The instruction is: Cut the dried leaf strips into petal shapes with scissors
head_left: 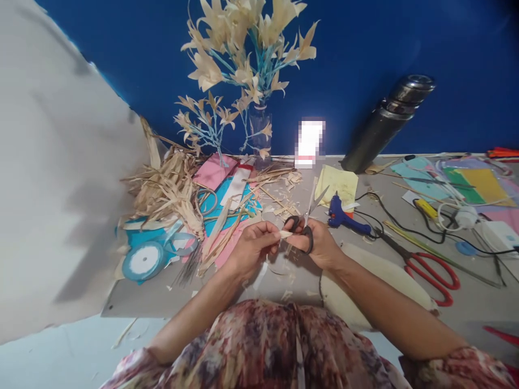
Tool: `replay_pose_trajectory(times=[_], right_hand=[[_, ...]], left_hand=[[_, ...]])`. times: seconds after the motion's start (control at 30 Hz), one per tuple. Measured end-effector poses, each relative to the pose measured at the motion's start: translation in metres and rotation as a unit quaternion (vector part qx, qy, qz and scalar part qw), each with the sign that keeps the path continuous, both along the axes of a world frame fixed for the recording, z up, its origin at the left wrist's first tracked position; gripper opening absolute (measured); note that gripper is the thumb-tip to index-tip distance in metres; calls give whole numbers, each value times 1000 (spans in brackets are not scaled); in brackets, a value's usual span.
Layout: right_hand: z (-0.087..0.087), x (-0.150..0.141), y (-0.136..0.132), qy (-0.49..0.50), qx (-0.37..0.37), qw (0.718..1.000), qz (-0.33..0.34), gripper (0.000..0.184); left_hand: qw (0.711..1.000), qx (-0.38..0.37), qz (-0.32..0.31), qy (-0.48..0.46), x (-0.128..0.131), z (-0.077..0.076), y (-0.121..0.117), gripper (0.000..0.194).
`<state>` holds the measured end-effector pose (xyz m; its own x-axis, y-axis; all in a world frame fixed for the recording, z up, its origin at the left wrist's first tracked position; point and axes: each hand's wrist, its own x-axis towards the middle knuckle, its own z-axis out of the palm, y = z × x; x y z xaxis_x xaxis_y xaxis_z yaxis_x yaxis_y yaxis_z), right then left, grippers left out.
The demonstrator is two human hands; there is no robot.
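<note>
Between my two hands, close to the table's front edge, is a small pale piece of dried husk [286, 234]. My left hand [259, 243] pinches it between thumb and fingertips. The black-handled scissors [307, 216] are in my right hand [320, 243], fingers wrapped about the handles and blades pointing away from me. My right fingertips are close to the husk piece; whether they touch it I cannot tell. A blue glue gun [344, 217] lies just right of the scissors. Husk scraps [284, 202] are scattered beyond my hands.
Husk flowers [243, 59] stand in a clear vase [260, 129] at the back. A heap of dried husks [166, 189] and a blue ribbon spool [144, 259] lie left. On the right are a dark flask [381, 129], red-handled scissors [433, 273], a yellow cloth [336, 186] and cables [405, 227].
</note>
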<state>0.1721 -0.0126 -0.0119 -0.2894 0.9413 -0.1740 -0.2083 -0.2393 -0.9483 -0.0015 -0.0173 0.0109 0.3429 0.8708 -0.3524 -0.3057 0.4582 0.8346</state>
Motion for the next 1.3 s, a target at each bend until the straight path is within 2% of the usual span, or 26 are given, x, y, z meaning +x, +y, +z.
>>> replay_pose_trajectory(times=[0.13,0.3,0.43,0.57,0.7,0.8,0.9,1.0,1.13,1.3], right_hand=[[5,-1,-2,-28,1,1000,-11,29],[5,-1,-2,70,-34,997,12,37],[2,-2,-2,119,-58,991,11,40],[-2,-2,-1,110,-37,993,-9,40],[-4,6,3,81,-17,996,17,38],[-1,17,7,-4,23,994,104,41],[4,25,11,-41,55,965,253,58],[7,27,11,-45,47,938,340,66],[8,25,11,-61,23,915,398,68],[7,24,11,-70,21,912,404,65]], left_hand=[[999,25,-26,20,4,-2,-4,24],[994,10,-76,-82,2,-6,-4,26],[989,-25,-71,-128,3,-6,-2,22],[985,-54,-62,-150,3,-5,-1,22],[989,-40,-62,-125,-3,-4,2,25],[992,-25,-62,-105,-15,-2,7,27],[992,-22,-75,-104,-27,0,11,27],[991,-20,-82,-101,-37,0,13,24],[992,-21,-80,-93,-43,-1,12,22],[997,-22,-50,-58,-44,-1,12,22]])
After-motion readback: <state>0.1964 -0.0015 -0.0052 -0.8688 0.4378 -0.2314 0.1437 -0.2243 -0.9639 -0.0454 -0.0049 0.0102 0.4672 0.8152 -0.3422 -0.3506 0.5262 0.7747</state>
